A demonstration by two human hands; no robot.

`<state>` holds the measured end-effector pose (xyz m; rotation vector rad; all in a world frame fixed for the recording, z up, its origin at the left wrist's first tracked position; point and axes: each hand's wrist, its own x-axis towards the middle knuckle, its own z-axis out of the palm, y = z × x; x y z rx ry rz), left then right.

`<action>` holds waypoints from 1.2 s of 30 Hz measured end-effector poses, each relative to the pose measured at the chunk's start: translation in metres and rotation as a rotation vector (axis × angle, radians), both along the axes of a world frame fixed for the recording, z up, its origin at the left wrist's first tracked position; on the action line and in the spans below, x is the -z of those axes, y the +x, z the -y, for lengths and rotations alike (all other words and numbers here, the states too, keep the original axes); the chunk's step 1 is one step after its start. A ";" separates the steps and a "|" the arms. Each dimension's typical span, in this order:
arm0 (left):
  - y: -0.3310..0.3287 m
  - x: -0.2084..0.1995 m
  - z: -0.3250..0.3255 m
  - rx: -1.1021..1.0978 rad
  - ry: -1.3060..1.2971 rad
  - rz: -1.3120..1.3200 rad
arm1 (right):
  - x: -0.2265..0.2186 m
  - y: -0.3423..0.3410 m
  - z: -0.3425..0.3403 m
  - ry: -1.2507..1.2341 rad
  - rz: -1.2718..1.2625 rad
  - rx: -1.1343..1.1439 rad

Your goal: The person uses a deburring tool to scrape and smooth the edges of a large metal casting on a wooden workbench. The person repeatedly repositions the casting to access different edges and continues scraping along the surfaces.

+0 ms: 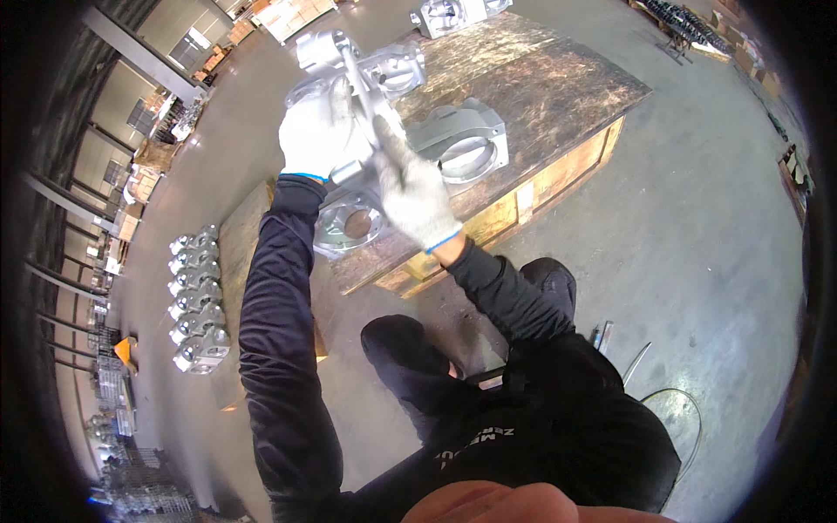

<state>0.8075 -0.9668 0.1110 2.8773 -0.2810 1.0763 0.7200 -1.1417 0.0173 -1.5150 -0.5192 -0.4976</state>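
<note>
Both my hands wear white gloves with blue cuffs and work over silver metal castings on a wooden crate top. My left hand [316, 135] is closed against a casting [324, 50] with a round collar, at the far left of the crate; glare washes out its fingers. My right hand [413, 199] reaches in from the right, fingers pointing up along a long pale bar [370, 94] that slants between the hands. Whether that bar is a tool or part of the casting, I cannot tell. Beside my right hand lies a casting with a large ring opening [471, 159]. Another ringed casting [347, 228] sits below my hands.
The wooden crate [558, 96] has a worn, stained top; another casting [449, 16] stands at its far edge. A row of several castings [199, 301] sits left, by a lower wooden board [237, 244]. A thin hose [693, 405] curves over the floor at right.
</note>
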 end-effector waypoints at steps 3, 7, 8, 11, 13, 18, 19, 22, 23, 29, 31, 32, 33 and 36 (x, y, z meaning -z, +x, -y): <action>0.004 0.001 -0.003 0.070 0.015 0.112 | 0.008 0.000 0.006 0.096 0.006 0.053; 0.009 -0.005 -0.003 -0.013 0.070 -0.081 | 0.027 -0.008 0.004 0.146 -0.181 -0.027; 0.008 -0.006 -0.002 0.010 0.118 -0.054 | 0.030 -0.006 0.001 0.131 -0.232 -0.027; 0.005 -0.012 0.001 0.040 0.296 0.017 | 0.034 -0.004 -0.012 0.323 -0.280 -0.124; 0.004 -0.012 0.005 0.029 0.370 -0.022 | 0.034 -0.003 -0.015 0.350 -0.358 -0.172; 0.008 -0.006 0.019 0.031 0.439 0.001 | 0.029 0.003 -0.004 -0.024 -0.037 0.211; 0.009 -0.006 0.021 -0.019 0.461 -0.057 | 0.028 0.007 -0.001 0.090 -0.062 0.116; 0.008 -0.003 0.030 -0.026 0.301 0.001 | 0.027 0.015 0.002 0.134 -0.127 -0.001; 0.007 -0.003 0.032 -0.032 0.212 -0.016 | 0.029 0.014 0.001 0.122 -0.223 -0.068; 0.005 -0.004 0.038 -0.105 -0.096 -0.028 | 0.032 0.018 -0.005 0.159 -0.001 0.046; 0.005 -0.004 0.036 -0.084 -0.147 -0.025 | 0.033 0.019 0.000 0.203 0.062 -0.027; 0.005 -0.002 0.036 -0.054 -0.164 0.027 | 0.033 0.019 0.004 0.152 -0.023 -0.053; 0.006 -0.001 0.035 -0.022 -0.182 0.080 | 0.033 0.021 0.009 0.108 -0.026 -0.061; 0.007 0.003 0.036 0.023 -0.231 0.228 | 0.030 0.027 0.023 0.000 -0.029 -0.040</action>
